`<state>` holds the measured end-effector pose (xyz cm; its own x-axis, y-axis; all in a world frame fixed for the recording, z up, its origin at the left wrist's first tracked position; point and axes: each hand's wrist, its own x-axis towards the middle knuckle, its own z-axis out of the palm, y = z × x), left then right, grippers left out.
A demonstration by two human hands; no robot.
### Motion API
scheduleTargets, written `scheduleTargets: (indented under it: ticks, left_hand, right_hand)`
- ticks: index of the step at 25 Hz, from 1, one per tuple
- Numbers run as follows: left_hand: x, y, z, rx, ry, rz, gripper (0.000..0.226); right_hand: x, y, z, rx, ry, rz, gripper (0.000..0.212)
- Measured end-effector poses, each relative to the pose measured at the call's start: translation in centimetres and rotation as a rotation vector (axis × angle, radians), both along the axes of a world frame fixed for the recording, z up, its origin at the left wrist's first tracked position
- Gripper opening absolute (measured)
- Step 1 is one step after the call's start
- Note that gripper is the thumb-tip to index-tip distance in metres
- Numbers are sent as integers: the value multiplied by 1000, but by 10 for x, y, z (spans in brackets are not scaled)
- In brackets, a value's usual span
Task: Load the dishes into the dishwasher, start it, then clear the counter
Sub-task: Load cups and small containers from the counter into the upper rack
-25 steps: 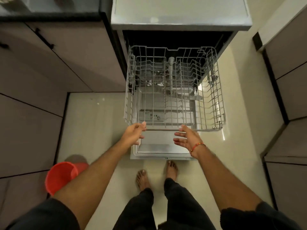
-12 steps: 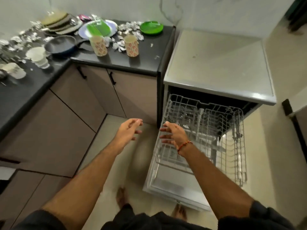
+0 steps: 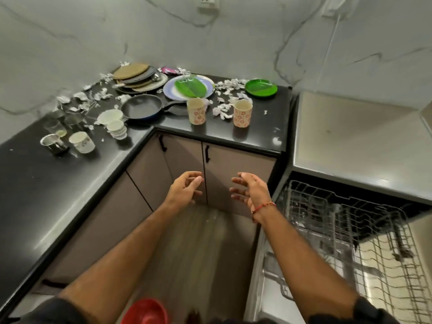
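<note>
Both hands are empty with fingers loosely spread, the left hand [image 3: 184, 189] and right hand [image 3: 249, 190] held side by side in front of the cabinet doors [image 3: 187, 164]. The dishes sit on the black counter [image 3: 257, 136]: two flowered cups [image 3: 196, 111], a dark frying pan [image 3: 141, 106], a green plate [image 3: 261, 88] and stacked plates [image 3: 138, 78] among crumpled foil scraps. To the right, the dishwasher [image 3: 350, 146] stands open with its wire rack [image 3: 374, 253] pulled out.

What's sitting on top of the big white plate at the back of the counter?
A green leaf-shaped plate lies on the big white plate, covering its middle; only the rim shows. Whatever lies under the green one is hidden.
</note>
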<state>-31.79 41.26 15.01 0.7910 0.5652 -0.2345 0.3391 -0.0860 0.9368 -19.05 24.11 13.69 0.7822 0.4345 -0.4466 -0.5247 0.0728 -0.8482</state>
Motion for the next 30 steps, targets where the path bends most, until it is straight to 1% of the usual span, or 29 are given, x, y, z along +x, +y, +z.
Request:
scheduleTargets:
  ticks: [4,7,8,11,15,18,20,22,24,26,28,30]
  left_hand:
    - [22,57,13,-7,-74,31,22]
    - [48,84,12,15,-74,28,27]
    - [62,94,10,29,-65,14,29]
    - [113,127,3,79,-58,-12,33]
    - [190,156,-2,107,-22,-4,35]
    - [240,162,-7,119,-18,-70,36]
    - [267,164,-12,104,4,-116,38]
    - [281,163,-14,98,26,-166,38]
    - [292,168,-19,116,44,-249,39]
    - [300,174,-18,133,69,-322,43]
    - [305,173,-11,89,36,-381,59]
    - [308,158,2,-68,18,-469,81]
  right_hand:
    - [27,53,11,9,-52,21,17]
    - [71,83,10,-10,-90,18,20]
    - [95,94,9,-24,-116,-6,23]
    - [173,126,-3,-114,-225,-105,48]
    - [267,153,-17,-411,-361,-171,85]
    - [316,168,-29,-527,-502,-75,107]
    - [339,176,-40,-574,-564,27,114]
    - [345,182,-50,-556,-592,61,111]
    - [343,186,-49,-531,-613,33,96]
    - [331,183,-41,-531,-669,-30,86]
    - [306,172,-28,-572,-750,-54,83]
    - [273,157,-19,-614,-826,-1,85]
